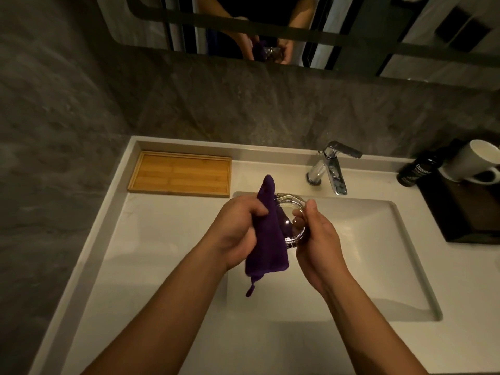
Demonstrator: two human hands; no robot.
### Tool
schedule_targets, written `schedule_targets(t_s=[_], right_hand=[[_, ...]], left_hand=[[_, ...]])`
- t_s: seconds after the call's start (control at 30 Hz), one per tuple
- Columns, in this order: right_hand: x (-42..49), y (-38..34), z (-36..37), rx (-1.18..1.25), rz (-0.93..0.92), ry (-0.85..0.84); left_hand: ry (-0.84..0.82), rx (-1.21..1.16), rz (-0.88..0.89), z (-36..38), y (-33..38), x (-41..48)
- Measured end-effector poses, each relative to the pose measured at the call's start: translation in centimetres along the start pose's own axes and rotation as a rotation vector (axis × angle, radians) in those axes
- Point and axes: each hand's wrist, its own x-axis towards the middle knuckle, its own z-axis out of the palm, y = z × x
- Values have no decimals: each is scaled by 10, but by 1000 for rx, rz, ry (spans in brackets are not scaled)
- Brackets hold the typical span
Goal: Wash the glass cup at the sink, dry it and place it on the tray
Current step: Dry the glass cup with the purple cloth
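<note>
Fingers (244,209) of the left hand (235,234) are curling tight around a purple cloth (267,239), bunching it in the fist so that one end is sticking up above the knuckles and the rest is hanging down below the palm, with a small loop dangling at the bottom corner. Beside it, the right hand (316,239) is gripping the glass cup (290,220), the thumb pressing on the near side of the rim and a fingertip showing through the clear wall from the far side. The cup is lying tilted on its side with its mouth facing the camera, and the cloth is touching its left edge and reaching partly into it. Both hands are holding these things in the air over the left part of the white sink (378,239), just in front of the chrome faucet (332,169), which is standing on the counter behind the basin. A wooden tray (181,171) is sitting on the counter at the back left, well apart from the cup. At the far right, a dark bottle (416,169) and a white mug (470,163) are standing near a dark tray-like stand. Above the grey wall, a mirror (270,31) is reflecting the person's arms, the cloth and the cup.
</note>
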Motion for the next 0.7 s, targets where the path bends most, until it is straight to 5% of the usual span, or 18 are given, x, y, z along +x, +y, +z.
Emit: schedule_targets(t_s=[0.17, 0.3, 0.57, 0.7], right_hand=[[0, -7, -2, 135, 68, -63], [-6, -13, 6, 143, 105, -63], [-28, 8, 40, 122, 29, 53], [-25, 11, 30, -51, 16, -9]], left_hand=[[-113, 518, 189, -10, 2, -8], [16, 783, 374, 2, 1, -8], [495, 339, 538, 32, -30, -5], [448, 416, 589, 16, -28, -1]])
